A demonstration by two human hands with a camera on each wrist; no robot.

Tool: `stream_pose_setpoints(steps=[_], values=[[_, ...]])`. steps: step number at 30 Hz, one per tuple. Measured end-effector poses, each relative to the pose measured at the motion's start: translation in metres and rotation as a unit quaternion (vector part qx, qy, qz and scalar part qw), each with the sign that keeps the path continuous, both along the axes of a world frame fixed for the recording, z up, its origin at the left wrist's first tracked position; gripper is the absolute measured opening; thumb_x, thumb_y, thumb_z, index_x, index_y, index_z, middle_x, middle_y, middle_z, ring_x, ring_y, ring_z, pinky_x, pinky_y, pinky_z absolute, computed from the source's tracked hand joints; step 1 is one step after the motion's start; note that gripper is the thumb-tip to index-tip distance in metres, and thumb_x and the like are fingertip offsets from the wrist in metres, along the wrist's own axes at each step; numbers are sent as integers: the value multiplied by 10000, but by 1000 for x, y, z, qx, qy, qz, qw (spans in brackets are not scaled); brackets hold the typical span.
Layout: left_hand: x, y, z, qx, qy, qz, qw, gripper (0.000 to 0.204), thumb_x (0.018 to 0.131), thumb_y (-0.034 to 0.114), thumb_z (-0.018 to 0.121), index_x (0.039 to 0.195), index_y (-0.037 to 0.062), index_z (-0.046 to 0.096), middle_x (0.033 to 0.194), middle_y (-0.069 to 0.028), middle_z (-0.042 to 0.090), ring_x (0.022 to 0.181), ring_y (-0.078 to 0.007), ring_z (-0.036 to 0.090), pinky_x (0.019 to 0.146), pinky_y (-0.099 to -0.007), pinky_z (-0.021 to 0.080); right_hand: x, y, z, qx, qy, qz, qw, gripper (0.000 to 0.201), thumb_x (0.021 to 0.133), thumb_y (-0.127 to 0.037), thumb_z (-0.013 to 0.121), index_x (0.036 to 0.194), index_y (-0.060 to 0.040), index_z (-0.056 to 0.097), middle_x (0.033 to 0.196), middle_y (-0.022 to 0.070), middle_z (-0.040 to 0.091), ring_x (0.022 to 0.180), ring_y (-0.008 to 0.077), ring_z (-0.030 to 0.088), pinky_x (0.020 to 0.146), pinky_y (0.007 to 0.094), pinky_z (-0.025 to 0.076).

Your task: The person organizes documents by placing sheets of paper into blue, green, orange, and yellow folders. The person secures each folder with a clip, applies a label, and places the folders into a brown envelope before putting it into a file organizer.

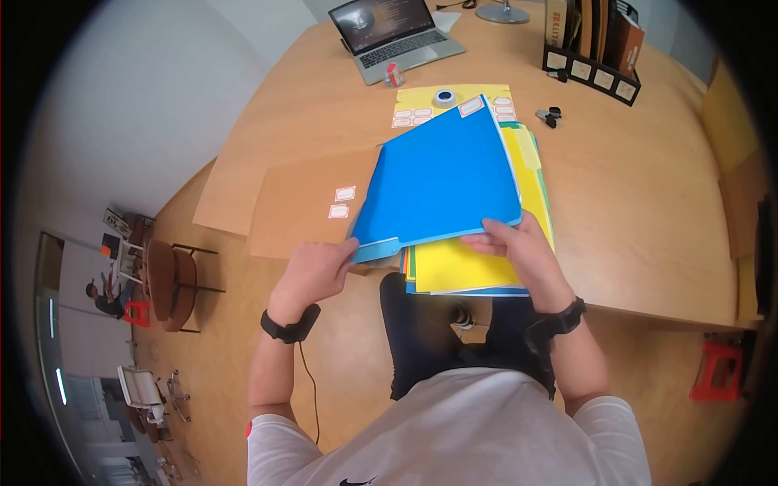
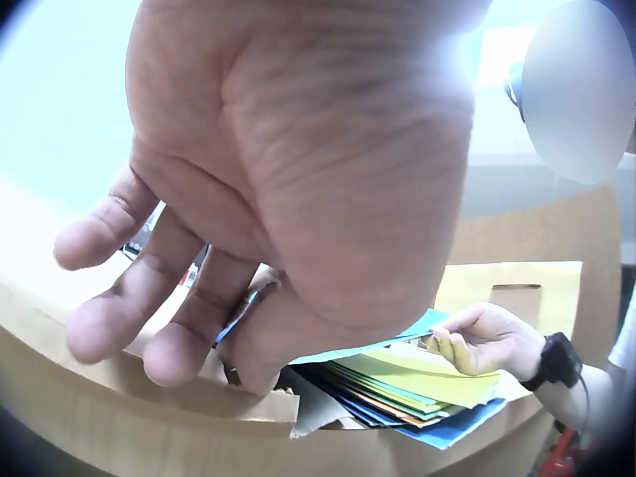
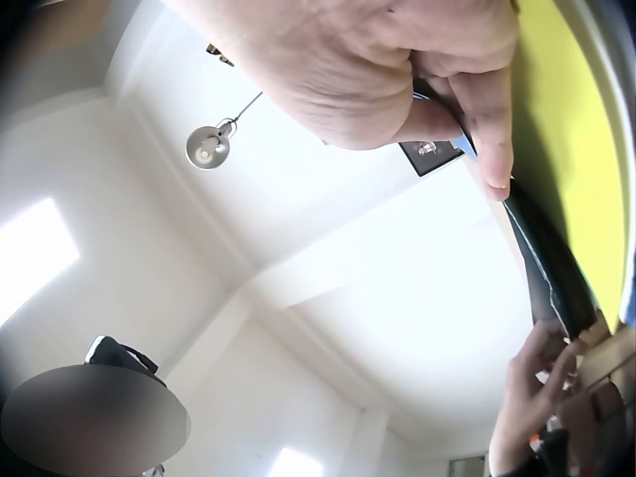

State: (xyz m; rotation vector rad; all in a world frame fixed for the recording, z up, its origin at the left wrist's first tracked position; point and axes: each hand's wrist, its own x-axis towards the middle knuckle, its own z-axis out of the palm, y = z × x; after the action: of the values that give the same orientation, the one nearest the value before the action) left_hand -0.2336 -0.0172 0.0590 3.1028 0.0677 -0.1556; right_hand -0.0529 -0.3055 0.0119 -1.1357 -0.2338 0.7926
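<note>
A blue file folder (image 1: 442,174) is held up at a tilt, with a white label (image 1: 471,106) at its far corner. My left hand (image 1: 312,271) pinches its near left corner, beside the tab. Thumb and fingers of my right hand (image 1: 523,251) grip the near edge towards the right. Under the blue folder lies a stack of coloured folders (image 1: 462,271), a yellow one uppermost. In the left wrist view, my left palm (image 2: 308,179) hides much of the folder. The right wrist view shows my right fingers (image 3: 487,119) at the folder's edge.
A brown folder (image 1: 296,206) with two labels lies at left, overhanging the table edge. Beyond are a yellow sheet (image 1: 417,97) with label stickers, a tape roll (image 1: 445,98), a laptop (image 1: 405,49), black clips (image 1: 549,117) and a black book organizer (image 1: 592,77).
</note>
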Motion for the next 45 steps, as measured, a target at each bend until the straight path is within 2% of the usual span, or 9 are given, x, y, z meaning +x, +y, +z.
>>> stream_pose_setpoints(steps=[11,20,28,32,40,45], values=[[3,4,-1,15,3,-21,1000,127,899,127,651,1008,118,587,732,-151,645,723,-391,638,619,-481,478,-12,6,0,-9,-12,-23,1000,337,1030,-28,517,1338,95,460,1234,236,665,999,287,748,845,313,642],[0,4,3,13,11,-17,1000,107,913,145,648,993,117,583,725,-144,644,712,-379,638,610,-471,473,-9,1,0,43,70,-14,996,351,1028,-41,532,1349,84,464,1254,246,658,1023,304,741,869,320,636],[-1,6,-1,21,-4,-26,999,81,952,156,620,995,110,569,729,-141,648,722,-370,645,612,-460,477,-6,2,0,15,41,-3,999,349,1032,-38,526,1354,82,466,1258,245,658,1031,293,739,867,315,636],[-2,6,-2,16,-1,-14,1000,82,952,142,616,1003,99,568,749,-154,653,737,-380,646,626,-470,482,-13,5,0,17,62,-33,997,349,1035,-40,528,1352,86,458,1252,243,658,1031,295,739,868,315,637],[-1,7,-5,-1,16,-1,1000,102,926,95,619,1011,77,565,770,-185,647,764,-409,639,646,-498,482,-27,8,-7,33,58,-30,997,325,1036,-33,515,1334,88,465,1250,250,652,1047,313,732,909,344,626],[-4,6,0,-7,20,-1,1000,150,875,20,592,1020,55,602,773,-193,660,763,-412,644,641,-492,492,-28,4,-3,28,62,-39,997,314,1037,-29,507,1325,89,467,1233,248,658,1037,306,736,907,340,626]])
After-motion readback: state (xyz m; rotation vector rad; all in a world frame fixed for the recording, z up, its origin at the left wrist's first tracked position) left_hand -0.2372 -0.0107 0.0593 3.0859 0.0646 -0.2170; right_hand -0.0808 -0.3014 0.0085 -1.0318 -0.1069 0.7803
